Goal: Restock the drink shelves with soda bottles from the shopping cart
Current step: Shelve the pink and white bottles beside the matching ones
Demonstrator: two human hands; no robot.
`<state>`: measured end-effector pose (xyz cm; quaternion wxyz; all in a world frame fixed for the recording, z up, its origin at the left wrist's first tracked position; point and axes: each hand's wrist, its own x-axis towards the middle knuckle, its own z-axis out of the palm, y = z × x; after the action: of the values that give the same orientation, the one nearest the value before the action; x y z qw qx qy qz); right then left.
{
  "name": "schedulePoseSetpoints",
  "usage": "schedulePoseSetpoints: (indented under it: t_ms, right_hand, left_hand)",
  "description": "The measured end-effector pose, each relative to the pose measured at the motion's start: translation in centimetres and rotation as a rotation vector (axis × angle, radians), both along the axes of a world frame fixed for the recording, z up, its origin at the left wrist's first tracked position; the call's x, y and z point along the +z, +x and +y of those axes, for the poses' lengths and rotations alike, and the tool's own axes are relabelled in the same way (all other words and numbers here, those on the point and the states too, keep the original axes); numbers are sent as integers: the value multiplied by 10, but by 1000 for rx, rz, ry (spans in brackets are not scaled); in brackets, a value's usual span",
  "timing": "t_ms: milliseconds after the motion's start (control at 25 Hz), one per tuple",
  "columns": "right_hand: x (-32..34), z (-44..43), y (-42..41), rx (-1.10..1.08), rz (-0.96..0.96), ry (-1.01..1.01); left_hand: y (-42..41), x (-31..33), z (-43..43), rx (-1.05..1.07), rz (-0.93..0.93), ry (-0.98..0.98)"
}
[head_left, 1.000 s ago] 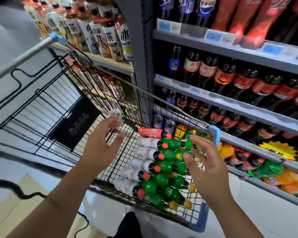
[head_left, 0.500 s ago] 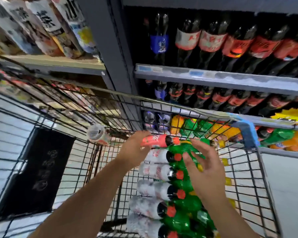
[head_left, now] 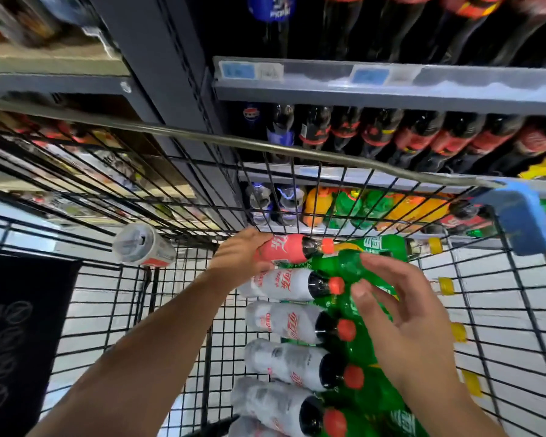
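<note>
Now our left hand (head_left: pixel 241 257) wraps round the red cola bottle (head_left: pixel 282 250), likely to lift it out; our right hand (head_left: pixel 407 326) hovers, fingers wide, over green bottles (head_left: pixel 338 264).

Head view looks steeply down, close, into the shopping cart (head_left: pixel 372 167)

Shopping cart (head_left: pixel 297 150): one. Red-label cola bottle (head_left: pixel 281 249): one. Silver-label cola bottles (head_left: pixel 281 283): four whole, fifth cut by lower frame edge. Can (head_left: pixel 144 246): one, centre left. Yellow caps (head_left: pixel 446 285): four. Green bottles (head_left: pixel 334 264): overlapping, uncountable.
</note>
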<state>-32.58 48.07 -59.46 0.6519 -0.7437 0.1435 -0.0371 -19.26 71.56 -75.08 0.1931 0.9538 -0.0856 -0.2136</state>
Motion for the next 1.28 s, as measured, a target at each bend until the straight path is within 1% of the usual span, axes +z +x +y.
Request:
schedulePoseSetpoints:
  t_ms: [80,200,320,440,560,600,720,840,920,1000,1120,1160,1240,1280]
  right_hand:
    - [-7,2,6,16,40,9]
    - [-20,6,14,75,86,-20]
    - [-33,8,16,76,124,-55]
    - [-43,11,17,46,121,-64]
    - [-47,12,19,36,117,-80]
    - [-46,13,19,38,120,-90]
    - [-39,18,21,108,148,-66]
    - [-24,26,22,267,200,75]
    - [-16,27,20,246,189,111]
    - [-4,20,14,186,163,91]
    - [19,1,-1,177,170,73]
    - [26,-7,-6,167,176,62]
    - [33,-22,-14,92,181,22]
    - [34,-30,-16,33,182,-1]
  left_hand:
    - [0,-8,1,-60,-49,33]
    - [-1,-20,2,-96,-45,89]
    - [-4,-29,2,-127,-38,143]
    - [-14,-28,5,-86,-81,28]
    - [-29,-12,16,49,-64,-103]
    - [-34,-3,19,57,-78,-142]
    - [-49,35,20,-3,-221,-260]
    - [-71,81,3,-55,-365,-386]
    - [-82,104,-13,-102,-384,-432]
    - [-89,121,-24,-87,-288,-440]
    - [-82,117,-21,-93,20,-527]
    - [-74,109,-16,-96,134,-517]
    - [-52,89,-6,-99,334,-395]
    - [-43,77,-4,-114,370,-322]
